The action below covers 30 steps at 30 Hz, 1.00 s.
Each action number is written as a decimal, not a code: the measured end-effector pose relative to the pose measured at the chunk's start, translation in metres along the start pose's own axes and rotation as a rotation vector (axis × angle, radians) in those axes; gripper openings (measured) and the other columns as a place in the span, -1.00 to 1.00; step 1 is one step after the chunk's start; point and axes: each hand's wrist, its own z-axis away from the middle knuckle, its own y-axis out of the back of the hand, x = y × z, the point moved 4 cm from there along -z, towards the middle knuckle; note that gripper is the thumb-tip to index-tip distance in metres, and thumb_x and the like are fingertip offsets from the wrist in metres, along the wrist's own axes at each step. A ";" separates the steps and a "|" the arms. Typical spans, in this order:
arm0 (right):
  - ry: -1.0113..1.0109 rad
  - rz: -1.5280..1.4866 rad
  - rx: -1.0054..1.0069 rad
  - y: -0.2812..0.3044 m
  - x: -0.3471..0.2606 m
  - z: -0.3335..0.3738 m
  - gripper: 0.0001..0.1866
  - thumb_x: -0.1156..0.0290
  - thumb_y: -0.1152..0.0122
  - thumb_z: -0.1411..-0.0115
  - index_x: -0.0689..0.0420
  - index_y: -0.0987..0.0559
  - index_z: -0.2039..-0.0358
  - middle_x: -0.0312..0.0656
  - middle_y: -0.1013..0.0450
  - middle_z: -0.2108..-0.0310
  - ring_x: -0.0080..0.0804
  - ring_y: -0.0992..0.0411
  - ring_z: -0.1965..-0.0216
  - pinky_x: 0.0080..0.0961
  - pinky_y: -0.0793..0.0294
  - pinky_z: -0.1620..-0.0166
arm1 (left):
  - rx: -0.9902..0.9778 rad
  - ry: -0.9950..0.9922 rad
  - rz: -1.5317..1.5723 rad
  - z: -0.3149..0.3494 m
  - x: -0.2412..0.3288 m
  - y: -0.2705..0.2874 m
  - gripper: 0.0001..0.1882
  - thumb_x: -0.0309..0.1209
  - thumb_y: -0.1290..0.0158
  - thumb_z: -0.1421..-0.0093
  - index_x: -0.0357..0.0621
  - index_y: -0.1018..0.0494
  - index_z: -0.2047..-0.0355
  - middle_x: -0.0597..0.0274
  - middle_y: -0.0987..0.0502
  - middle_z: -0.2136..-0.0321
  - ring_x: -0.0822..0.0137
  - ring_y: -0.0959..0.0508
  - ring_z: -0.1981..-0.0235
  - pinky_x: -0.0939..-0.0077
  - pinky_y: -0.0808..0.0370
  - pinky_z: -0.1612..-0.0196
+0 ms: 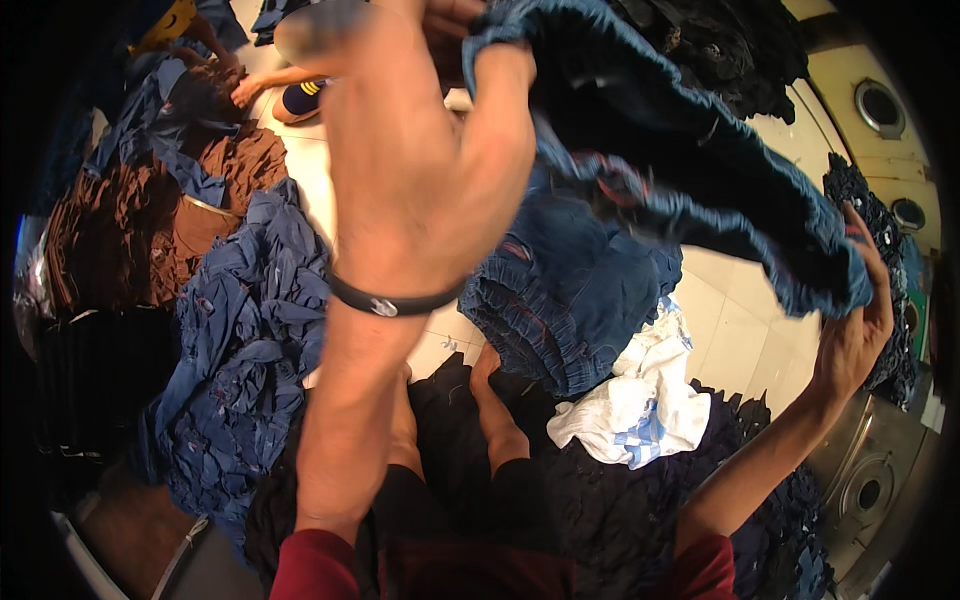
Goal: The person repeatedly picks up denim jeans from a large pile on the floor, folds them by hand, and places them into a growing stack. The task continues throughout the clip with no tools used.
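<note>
Stretched between my hands is a dark blue denim garment (pixel 680 140) with a gathered elastic waistband, its opening spread wide. My left hand (pixel 430 150), large and slightly blurred near the camera, is closed on one end of the waistband, thumb over the edge. At the far right, my right hand (pixel 865 310) grips the opposite end, some fingers hidden by the cloth. Below the held garment lies a pile of similar denim garments (pixel 570 290) with elastic waists. A crumpled white cloth (pixel 640 410) with blue patches rests against that pile.
Heaps of blue garments (pixel 250 340) and brown garments (pixel 130 220) lie on my left. Black clothing (pixel 600 480) surrounds my legs. Another person's hand (pixel 245 90) touches the clothes at upper left. Machines with round fittings (pixel 870 490) line the right side. Pale floor tiles (pixel 750 310) show between.
</note>
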 end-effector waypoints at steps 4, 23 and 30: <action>-0.119 0.168 -0.167 0.007 0.019 0.078 -0.69 0.40 -0.02 -0.38 0.30 -0.64 0.06 0.18 -0.46 -0.21 -0.01 -0.37 -0.30 -0.11 -0.21 -0.39 | -0.021 0.643 0.274 0.107 -0.045 -0.049 -0.72 -0.44 -0.08 -0.30 -0.28 -0.27 0.08 0.07 -0.54 0.51 0.43 -0.51 0.53 0.46 -0.44 0.37; -0.952 0.526 -0.339 -0.280 0.150 0.336 -0.35 -0.08 0.19 -0.51 -0.05 -0.21 -0.48 0.35 0.13 -0.49 0.49 0.14 -0.47 0.31 0.09 -0.41 | -0.701 0.584 -0.560 0.325 -0.192 -0.171 -0.10 0.30 -0.18 -0.09 0.37 -0.29 -0.41 -0.03 0.15 -0.54 -0.31 0.28 -0.53 -0.87 0.38 -0.21; -0.900 0.492 -0.431 -0.239 0.160 0.361 -0.34 -0.02 0.31 -0.56 0.16 -0.18 -0.47 0.32 -0.04 -0.45 0.28 0.09 -0.50 0.02 0.05 -0.48 | -0.662 0.531 -0.305 0.343 -0.177 -0.154 -0.24 0.08 -0.12 -0.25 0.25 -0.25 -0.43 0.02 0.09 -0.53 -0.04 0.19 -0.55 -0.68 0.30 -0.34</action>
